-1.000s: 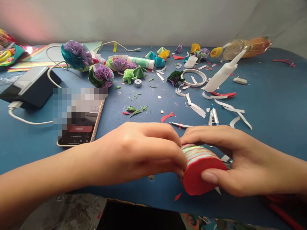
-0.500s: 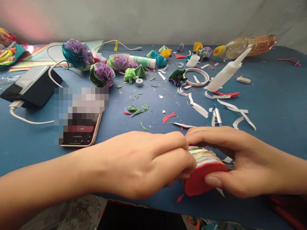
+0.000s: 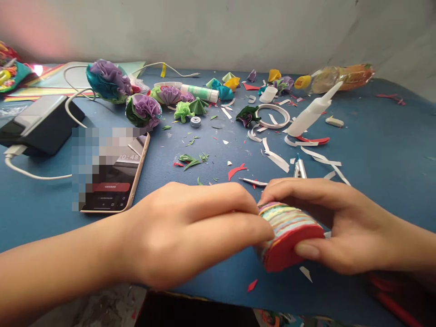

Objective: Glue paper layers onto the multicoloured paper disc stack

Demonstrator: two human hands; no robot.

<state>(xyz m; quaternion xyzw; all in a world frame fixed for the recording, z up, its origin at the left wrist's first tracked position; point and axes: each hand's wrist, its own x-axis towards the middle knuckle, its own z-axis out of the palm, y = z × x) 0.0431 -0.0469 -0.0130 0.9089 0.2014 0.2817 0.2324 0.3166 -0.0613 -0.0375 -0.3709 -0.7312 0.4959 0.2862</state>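
Note:
A thick roll of layered coloured paper (image 3: 289, 222) with a red end face is held just above the table's front part. My right hand (image 3: 327, 218) wraps its right side, thumb on the red face and fingers behind it. My left hand (image 3: 211, 222) presses bent fingers against the roll's left side; its thumb and fingertips are partly hidden. A silver pen (image 3: 299, 168) and slim tweezers (image 3: 252, 182) lie just beyond the hands. White paper strips (image 3: 276, 159) are scattered there too.
A phone (image 3: 116, 181) and a black box (image 3: 44, 122) with a white cable lie at left. Ruffled paper balls (image 3: 109, 81), a glue stick (image 3: 200, 93), a tape ring (image 3: 272, 116), a white nozzle bottle (image 3: 311, 113) and a clear bottle (image 3: 340, 78) stand or lie farther back.
The roll has tilted slightly, showing more of its striped side. My left hand's fingers have shifted a little left and straightened somewhat. The whole view has moved slightly.

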